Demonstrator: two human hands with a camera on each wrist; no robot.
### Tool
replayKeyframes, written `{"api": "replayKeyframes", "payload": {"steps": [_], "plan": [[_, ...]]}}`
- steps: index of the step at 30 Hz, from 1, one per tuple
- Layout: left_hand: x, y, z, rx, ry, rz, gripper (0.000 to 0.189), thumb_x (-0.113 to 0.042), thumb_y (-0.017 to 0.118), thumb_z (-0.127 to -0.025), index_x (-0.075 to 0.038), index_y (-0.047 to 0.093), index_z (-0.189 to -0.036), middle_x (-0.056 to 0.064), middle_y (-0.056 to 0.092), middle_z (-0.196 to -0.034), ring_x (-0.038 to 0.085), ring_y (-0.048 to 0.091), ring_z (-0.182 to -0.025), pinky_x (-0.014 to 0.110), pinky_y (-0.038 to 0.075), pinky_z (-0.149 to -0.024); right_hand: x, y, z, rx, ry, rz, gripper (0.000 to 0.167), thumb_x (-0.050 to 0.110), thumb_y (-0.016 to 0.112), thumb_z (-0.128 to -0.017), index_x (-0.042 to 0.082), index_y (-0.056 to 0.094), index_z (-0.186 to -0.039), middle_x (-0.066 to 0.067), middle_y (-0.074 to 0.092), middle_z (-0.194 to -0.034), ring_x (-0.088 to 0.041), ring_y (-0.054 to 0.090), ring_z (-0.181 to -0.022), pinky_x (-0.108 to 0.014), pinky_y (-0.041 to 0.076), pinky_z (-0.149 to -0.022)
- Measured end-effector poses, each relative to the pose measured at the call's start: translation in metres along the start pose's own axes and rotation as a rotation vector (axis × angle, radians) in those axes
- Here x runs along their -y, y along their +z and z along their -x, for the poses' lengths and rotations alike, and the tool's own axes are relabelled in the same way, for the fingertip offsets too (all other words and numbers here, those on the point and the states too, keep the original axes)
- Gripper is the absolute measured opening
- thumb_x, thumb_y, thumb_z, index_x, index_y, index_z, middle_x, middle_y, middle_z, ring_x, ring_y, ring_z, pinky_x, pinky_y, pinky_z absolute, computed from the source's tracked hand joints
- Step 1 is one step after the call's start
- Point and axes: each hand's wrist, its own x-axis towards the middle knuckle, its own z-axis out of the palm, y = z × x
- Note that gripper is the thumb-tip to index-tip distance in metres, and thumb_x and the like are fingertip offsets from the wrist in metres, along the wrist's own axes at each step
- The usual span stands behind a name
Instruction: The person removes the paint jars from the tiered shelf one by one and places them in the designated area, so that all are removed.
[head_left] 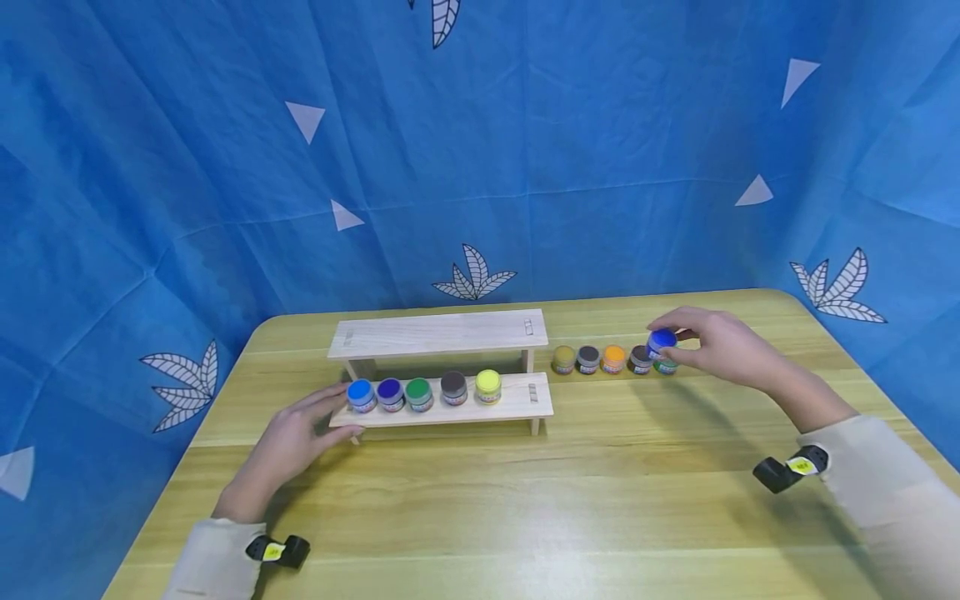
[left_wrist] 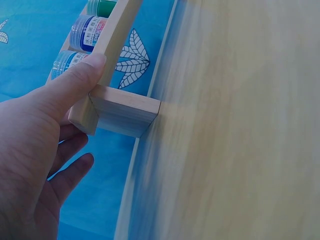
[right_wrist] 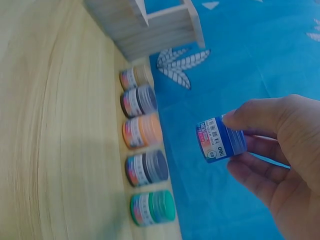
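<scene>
My right hand (head_left: 716, 346) pinches a blue paint jar (right_wrist: 220, 139) by its lid, between thumb and fingers. The jar hangs over the right end of a row of paint jars, partly covering a green jar (right_wrist: 153, 207) in the head view. With my left hand (head_left: 288, 437) I grip the left end of a two-tier wooden rack (head_left: 442, 327), thumb along the front edge of its lower board. On that board stand a light blue jar (head_left: 362, 396), a dark blue jar (head_left: 391, 395), a green jar (head_left: 419, 394), a dark brown jar (head_left: 453, 388) and a yellow jar (head_left: 488, 387).
Right of the rack, an olive jar (head_left: 563, 360), a dark grey jar (head_left: 588, 359), an orange jar (head_left: 613, 359) and a dark brown jar (head_left: 640, 359) line up on the wooden table (head_left: 480, 517). Behind the table hangs a blue cloth (head_left: 615, 125).
</scene>
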Motion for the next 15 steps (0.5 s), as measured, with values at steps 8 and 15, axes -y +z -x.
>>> {"api": "replayKeyframes", "payload": {"steps": [8, 15], "plan": [[0.001, 0.002, 0.000, -0.016, 0.010, 0.003, 0.055, -0.032, 0.081, -0.080, -0.002, 0.067, -0.124, 0.015, 0.061, -0.130, 0.038, 0.060, -0.115, 0.053, 0.050, -0.092, -0.018, -0.005, 0.005, -0.008, 0.030, -0.027, 0.035, 0.005, 0.071, -0.089, -0.004, 0.063, -0.121, -0.019, 0.065, -0.116, -0.034, 0.064, -0.101, -0.056, 0.052, -0.088], [0.003, 0.003, -0.001, -0.020, 0.014, 0.015, 0.055, -0.031, 0.081, -0.080, -0.004, 0.067, -0.126, 0.013, 0.062, -0.131, 0.036, 0.060, -0.116, 0.053, 0.050, -0.093, -0.033, -0.004, 0.009, 0.005, 0.085, -0.035, 0.035, 0.003, 0.069, -0.089, -0.006, 0.062, -0.122, -0.022, 0.063, -0.117, -0.037, 0.062, -0.105, -0.056, 0.051, -0.090]]}}
